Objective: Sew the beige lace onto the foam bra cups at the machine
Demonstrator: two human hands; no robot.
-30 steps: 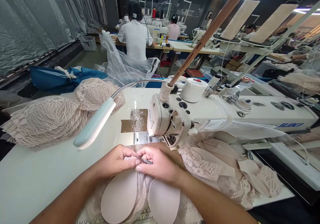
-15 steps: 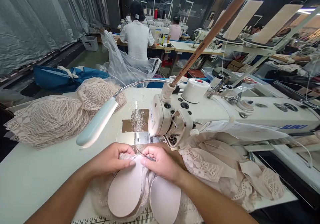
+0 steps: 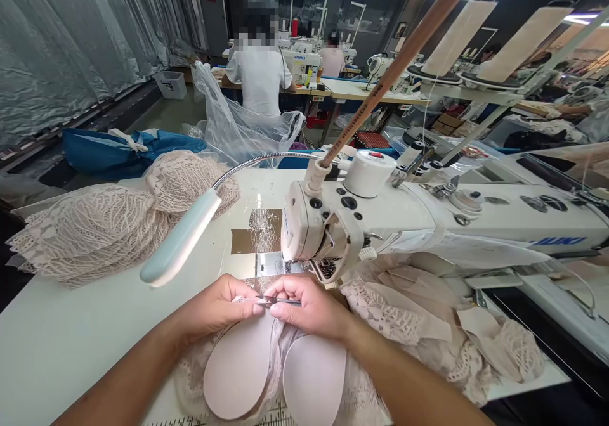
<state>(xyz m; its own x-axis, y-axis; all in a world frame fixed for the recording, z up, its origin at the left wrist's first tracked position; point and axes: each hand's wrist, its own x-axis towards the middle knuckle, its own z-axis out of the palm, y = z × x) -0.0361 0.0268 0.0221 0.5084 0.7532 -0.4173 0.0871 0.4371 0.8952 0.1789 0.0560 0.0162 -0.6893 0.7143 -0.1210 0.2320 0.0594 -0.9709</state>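
Note:
A beige lace bra [image 3: 240, 369] lies in front of me with the smooth inner sides of its two cups facing up. My left hand [image 3: 226, 302] is closed on its lace upper edge, thumb and forefinger pinching the fabric beside the left cup. My right hand [image 3: 304, 305] holds small dark metal thread snips [image 3: 288, 301], their tip pointing left at the left fingertips. Where the tip meets the fabric is partly hidden by the fingers. Just beyond both hands is the needle area of a white sewing machine [image 3: 304, 223].
Stacked lace cups [image 3: 90, 229] lie on the left of the white table [image 3: 42, 343]. A lamp [image 3: 183, 239] on a bendable neck hangs over the table. More lace pieces [image 3: 428, 318] are heaped at right under the machine arm. A person in a white shirt [image 3: 261, 80] sits farther back.
The snips have turned from slanting to nearly level, and more of them shows between my hands. Both hands have shifted only slightly, still on the bra's edge.

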